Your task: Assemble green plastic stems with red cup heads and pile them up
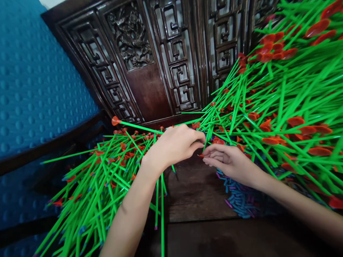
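Observation:
Near the middle, my left hand (182,142) is closed, thumb and index finger bent together; a green stick (139,126) with an orange cup-shaped end passes behind it, and whether it is held is unclear. My right hand (230,160) faces it with the fingertips pinched close to a small orange-red piece (200,155). The two hands are a short distance apart. Under and behind my left hand spreads a pile of green sticks with orange ends (99,192). Small blue and purple pieces (241,200) lie below my right hand.
A larger heap of green sticks with orange cups (289,92) fills the right side. Dark carved wooden panels (150,89) stand behind the brown wooden surface (198,192). At the left hangs a blue dimpled sheet (34,78), beside a dark wooden rail (53,144).

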`<control>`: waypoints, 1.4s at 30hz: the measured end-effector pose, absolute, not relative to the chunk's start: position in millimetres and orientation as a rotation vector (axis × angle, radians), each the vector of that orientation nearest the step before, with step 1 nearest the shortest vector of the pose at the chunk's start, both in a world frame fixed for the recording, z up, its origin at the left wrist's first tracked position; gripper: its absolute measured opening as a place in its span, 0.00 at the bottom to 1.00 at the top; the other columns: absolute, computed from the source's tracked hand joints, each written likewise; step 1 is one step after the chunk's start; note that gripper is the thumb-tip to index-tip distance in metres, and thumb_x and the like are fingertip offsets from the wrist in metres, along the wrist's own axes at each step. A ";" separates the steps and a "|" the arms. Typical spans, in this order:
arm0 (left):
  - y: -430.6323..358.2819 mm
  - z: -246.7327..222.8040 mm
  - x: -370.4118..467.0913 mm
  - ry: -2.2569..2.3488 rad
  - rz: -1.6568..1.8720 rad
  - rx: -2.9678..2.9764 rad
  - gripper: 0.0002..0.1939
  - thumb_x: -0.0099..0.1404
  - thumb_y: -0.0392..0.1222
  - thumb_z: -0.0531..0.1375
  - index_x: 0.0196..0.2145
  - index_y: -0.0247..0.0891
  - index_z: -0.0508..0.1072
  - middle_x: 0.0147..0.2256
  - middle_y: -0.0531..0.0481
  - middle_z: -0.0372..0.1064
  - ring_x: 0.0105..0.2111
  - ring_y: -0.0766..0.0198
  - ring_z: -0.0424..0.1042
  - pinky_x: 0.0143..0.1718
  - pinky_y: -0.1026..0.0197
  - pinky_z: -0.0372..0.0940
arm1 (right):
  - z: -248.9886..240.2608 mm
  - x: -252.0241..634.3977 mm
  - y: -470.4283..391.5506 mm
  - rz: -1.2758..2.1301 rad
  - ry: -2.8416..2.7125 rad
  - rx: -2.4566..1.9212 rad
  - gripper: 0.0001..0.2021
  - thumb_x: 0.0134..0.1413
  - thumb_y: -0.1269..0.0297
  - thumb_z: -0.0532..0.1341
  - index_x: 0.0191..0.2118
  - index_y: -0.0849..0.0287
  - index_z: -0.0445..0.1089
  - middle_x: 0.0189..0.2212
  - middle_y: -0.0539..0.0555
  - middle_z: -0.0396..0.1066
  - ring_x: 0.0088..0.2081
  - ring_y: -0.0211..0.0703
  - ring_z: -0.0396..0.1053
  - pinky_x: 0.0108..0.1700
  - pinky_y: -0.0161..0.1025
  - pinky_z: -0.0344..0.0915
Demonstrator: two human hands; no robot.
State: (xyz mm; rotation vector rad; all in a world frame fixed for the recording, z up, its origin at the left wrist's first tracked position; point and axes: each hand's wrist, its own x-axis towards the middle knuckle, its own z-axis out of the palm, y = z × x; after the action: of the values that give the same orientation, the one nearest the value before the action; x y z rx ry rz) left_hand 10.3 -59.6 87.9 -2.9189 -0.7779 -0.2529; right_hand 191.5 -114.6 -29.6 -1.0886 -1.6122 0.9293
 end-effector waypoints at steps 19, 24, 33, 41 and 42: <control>-58.1 87.7 9.5 -0.838 -0.125 -3.005 0.06 0.67 0.40 0.62 0.41 0.46 0.77 0.34 0.52 0.75 0.36 0.59 0.75 0.33 0.61 0.65 | -9.7 195.4 -118.4 0.990 -1.380 -0.996 0.18 0.51 0.49 0.70 0.39 0.58 0.74 0.31 0.54 0.77 0.32 0.43 0.76 0.39 0.41 0.76; -57.7 86.7 10.1 -0.845 -0.154 -3.028 0.06 0.68 0.39 0.61 0.41 0.45 0.77 0.34 0.52 0.76 0.34 0.60 0.75 0.33 0.62 0.64 | -7.9 194.2 -119.5 1.031 -1.331 -0.950 0.17 0.51 0.51 0.70 0.38 0.58 0.75 0.32 0.55 0.79 0.34 0.45 0.78 0.42 0.43 0.77; -55.1 83.9 10.2 -0.783 -0.199 -3.093 0.09 0.71 0.39 0.58 0.44 0.41 0.77 0.37 0.48 0.77 0.40 0.56 0.76 0.40 0.58 0.66 | -6.3 192.0 -119.2 1.029 -1.208 -0.892 0.14 0.47 0.54 0.74 0.35 0.57 0.77 0.30 0.53 0.80 0.32 0.43 0.79 0.40 0.39 0.78; -56.2 83.2 9.5 -0.754 -0.245 -3.125 0.08 0.71 0.39 0.57 0.43 0.41 0.77 0.36 0.49 0.77 0.37 0.59 0.76 0.37 0.59 0.64 | -8.1 192.0 -118.8 1.013 -1.179 -0.851 0.12 0.48 0.57 0.74 0.35 0.57 0.78 0.30 0.53 0.80 0.32 0.43 0.79 0.39 0.37 0.78; -56.1 83.3 9.5 -0.746 -0.247 -3.121 0.08 0.71 0.39 0.57 0.43 0.41 0.77 0.36 0.49 0.77 0.36 0.59 0.75 0.36 0.59 0.63 | -8.5 192.0 -118.7 1.003 -1.176 -0.850 0.12 0.47 0.57 0.74 0.35 0.57 0.78 0.30 0.53 0.81 0.32 0.43 0.79 0.39 0.38 0.78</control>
State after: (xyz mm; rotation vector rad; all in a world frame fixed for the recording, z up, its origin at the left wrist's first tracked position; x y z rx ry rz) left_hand 9.5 -56.1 83.3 -3.1206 -0.7462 -0.2470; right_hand 192.0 -118.7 -8.5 -0.8503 -1.1756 1.0029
